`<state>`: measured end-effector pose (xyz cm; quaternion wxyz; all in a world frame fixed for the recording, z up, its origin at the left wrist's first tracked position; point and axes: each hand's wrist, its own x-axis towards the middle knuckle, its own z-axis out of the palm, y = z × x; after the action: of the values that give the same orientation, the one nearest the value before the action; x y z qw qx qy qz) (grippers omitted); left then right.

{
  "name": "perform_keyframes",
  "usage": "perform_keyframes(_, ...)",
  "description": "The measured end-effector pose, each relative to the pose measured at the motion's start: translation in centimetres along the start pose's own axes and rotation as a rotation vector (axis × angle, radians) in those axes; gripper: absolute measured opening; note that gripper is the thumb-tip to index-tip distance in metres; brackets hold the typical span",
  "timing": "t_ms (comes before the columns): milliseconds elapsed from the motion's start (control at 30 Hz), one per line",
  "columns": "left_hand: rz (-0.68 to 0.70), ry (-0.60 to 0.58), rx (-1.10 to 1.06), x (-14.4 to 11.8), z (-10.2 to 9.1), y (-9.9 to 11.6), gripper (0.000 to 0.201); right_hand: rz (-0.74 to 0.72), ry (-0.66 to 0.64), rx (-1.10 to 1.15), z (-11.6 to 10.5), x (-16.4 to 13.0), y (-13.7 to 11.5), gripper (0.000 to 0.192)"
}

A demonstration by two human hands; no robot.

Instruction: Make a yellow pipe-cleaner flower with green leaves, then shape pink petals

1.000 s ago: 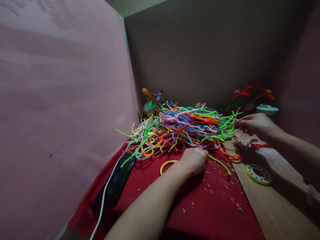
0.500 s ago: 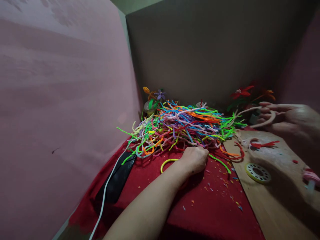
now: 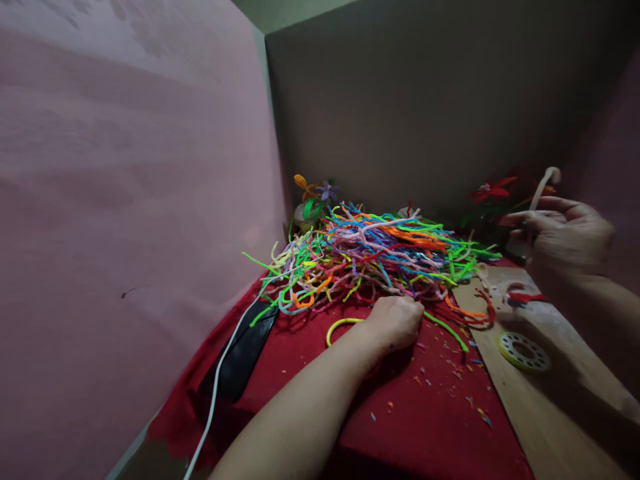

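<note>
In the head view, the left hand (image 3: 397, 322) rested knuckles-up on the red cloth (image 3: 410, 427) that covered the desk, right at the near edge of the pile of pipe cleaners (image 3: 370, 257). Its fingers were curled under and pressed together, their tips hidden; a green pipe cleaner (image 3: 447, 329) ran out from beneath them to the right, but whether they pinched it could not be told. A yellow loop (image 3: 339, 327) lay on the cloth just to the left of that hand.

The right hand (image 3: 563, 237) was raised above the desk, to the right of the pile and apart from it. Its fingers pinched a pale pink pipe cleaner (image 3: 544, 183), which rose from the grip and hooked over at the top.

The pile itself was a many-coloured tangle lying toward the back of the cloth. Behind it stood small pipe-cleaner flowers (image 3: 316, 195) at the left corner, and red flowers (image 3: 493, 192) at the right, near the raised hand. On the bare wooden board (image 3: 545, 413) to the right lay a yellow-green perforated ring (image 3: 523, 351) and a red piece (image 3: 523, 297). A white cable (image 3: 220, 383) crossed a black object (image 3: 245, 353) at the left edge of the cloth. Small coloured clippings (image 3: 450, 373) were scattered over the cloth.
</note>
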<state>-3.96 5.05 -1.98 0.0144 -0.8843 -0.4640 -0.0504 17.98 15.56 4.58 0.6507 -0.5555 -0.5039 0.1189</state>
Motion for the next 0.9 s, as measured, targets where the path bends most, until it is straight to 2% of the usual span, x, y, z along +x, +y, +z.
perform_keyframes(100,0.01,0.003,-0.01,-0.1,-0.1,0.0,0.023,0.087,-0.177,-0.119,1.3,0.1,-0.1,0.036)
perform_keyframes(167,0.018,0.003,-0.021,-0.2,-0.2,-0.1,0.024,0.092,-0.251,-0.263,1.8,0.1,-0.2,0.029)
perform_keyframes(267,0.033,-0.015,-0.044,0.0,-0.3,0.0,0.025,-0.064,-0.219,-0.377,2.3,-1.6,-1.9,0.02)
perform_keyframes(333,0.052,-0.035,-0.061,0.2,-0.7,0.0,0.025,-0.378,-0.18,-0.337,2.8,-4.3,-4.3,0.018)
perform_keyframes(367,0.064,-0.045,-0.068,0.3,-1.0,0.0,0.024,-0.452,-0.247,-0.226,3.1,-5.9,-5.8,0.017)
perform_keyframes(400,0.076,-0.053,-0.074,0.2,-1.5,-0.1,0.023,-0.482,-0.384,-0.112,3.5,-7.5,-7.4,0.016)
perform_keyframes(467,0.097,-0.067,-0.08,-0.7,-2.7,-0.6,0.019,-0.475,-0.735,-0.001,4.8,-10.5,-10.2,0.014)
perform_keyframes(500,0.088,-0.076,-0.085,-1.5,-3.5,-1.1,0.019,-0.488,-0.838,0.022,5.6,-11.7,-11.2,0.014)
perform_keyframes(533,0.061,-0.072,-0.088,-2.6,-4.2,-1.6,0.021,-0.469,-0.883,0.056,6.6,-12.6,-12.0,0.015)
perform_keyframes(633,-0.08,-0.013,-0.101,-6.9,-6.1,-4.0,0.027,-0.333,-1.061,0.173,10.1,-14.5,-12.3,0.017)
perform_keyframes(700,-0.377,0.166,-0.171,-9.5,-6.7,-5.7,0.026,-0.292,-1.159,0.166,12.6,-15.8,-11.5,0.025)
perform_keyframes(733,-0.552,0.221,-0.16,-10.5,-6.7,-6.6,0.025,-0.34,-1.204,0.105,13.8,-16.5,-10.9,0.029)
perform_keyframes(767,-0.653,0.247,-0.13,-11.3,-6.6,-7.3,0.026,-0.422,-1.228,0.01,14.9,-17.2,-10.4,0.032)
perform_keyframes(900,-0.887,0.277,-0.066,-12.4,-5.0,-9.3,0.028,-0.542,-1.221,-0.122,17.5,-19.7,-9.5,0.028)
